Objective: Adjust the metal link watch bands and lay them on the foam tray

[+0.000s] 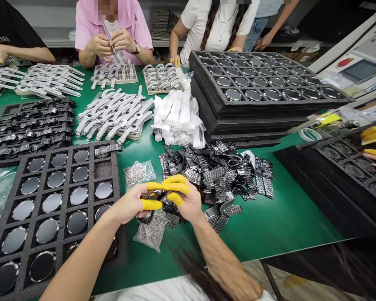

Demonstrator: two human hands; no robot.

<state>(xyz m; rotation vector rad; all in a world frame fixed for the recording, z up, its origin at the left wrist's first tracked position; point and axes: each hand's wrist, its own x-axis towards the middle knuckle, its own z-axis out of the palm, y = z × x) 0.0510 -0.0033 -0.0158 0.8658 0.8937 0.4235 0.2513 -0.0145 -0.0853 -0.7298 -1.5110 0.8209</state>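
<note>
Head view: two hands at a watch (153, 194) above the green table (288, 217).
The left hand (129, 205) has its fingers (in yellow covers (152, 204)) clamped on the watch, at the near middle of the table; the right hand (189, 200) has thumb and fingers curled in at the watch's right end, and I cannot tell whether they are clamped on it. Just beyond and to the right lies a heap of black straps (213, 169); pins (150, 232) lie bagged just below the hands. To the near left is a foam tray (115, 171) of round watch heads (52, 202); farther off are white watches (114, 113), white sleeves (177, 113) and, far right, stacked trays (207, 100).
</note>
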